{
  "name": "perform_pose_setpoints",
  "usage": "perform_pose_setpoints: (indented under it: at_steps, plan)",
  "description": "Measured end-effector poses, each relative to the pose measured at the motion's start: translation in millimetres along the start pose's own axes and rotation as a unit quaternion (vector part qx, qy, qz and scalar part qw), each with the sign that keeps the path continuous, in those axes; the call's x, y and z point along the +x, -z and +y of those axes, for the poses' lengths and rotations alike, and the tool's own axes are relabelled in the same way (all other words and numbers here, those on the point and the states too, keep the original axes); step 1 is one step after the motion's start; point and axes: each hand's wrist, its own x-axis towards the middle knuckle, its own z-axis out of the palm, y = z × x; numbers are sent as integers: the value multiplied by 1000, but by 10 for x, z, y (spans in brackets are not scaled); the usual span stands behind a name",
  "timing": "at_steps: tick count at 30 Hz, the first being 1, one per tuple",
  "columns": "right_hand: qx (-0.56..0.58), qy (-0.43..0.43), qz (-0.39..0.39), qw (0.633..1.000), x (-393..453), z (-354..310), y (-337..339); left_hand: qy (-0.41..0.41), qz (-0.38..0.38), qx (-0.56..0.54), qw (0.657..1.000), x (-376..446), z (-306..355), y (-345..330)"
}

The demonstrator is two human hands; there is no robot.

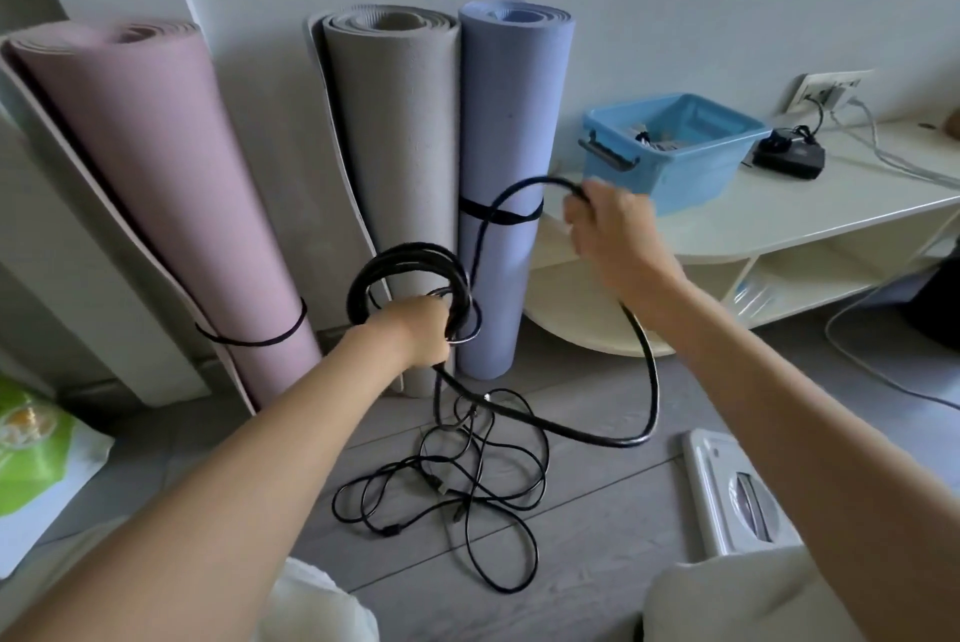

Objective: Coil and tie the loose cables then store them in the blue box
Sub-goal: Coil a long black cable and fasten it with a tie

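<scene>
No legible text, labels, brand names or nos. can be made out anywhere. Print on the green-and-white bag at the left edge is too blurred to be read (pattern only, no letters resolved). Markings on the white device on the floor are likewise unreadable.

- Thick black cable: partly coiled in upright loops, its free length arcing down to the floor.
- Thin black cables: loose tangle on the floor.
- Blue box: open, on the white shelf unit.
</scene>
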Motion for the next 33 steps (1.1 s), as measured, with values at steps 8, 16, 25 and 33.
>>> perform_pose_setpoints:
  at_steps: [8,16,25,33]
  plan:
    - [208,-112,206,950,-25,313,632,114,41,-60,991,-93,-228,-25]
    - [-284,-233,-272,890,-245,741,397,80,201,91,972,-114,50,145]
    - [-131,10,-274,953,-243,244,-221,-77,247,207,944,-214,458,126]
    - [-41,-33,-74,996,-84,292,17,50,124,102,986,-33,22,53]
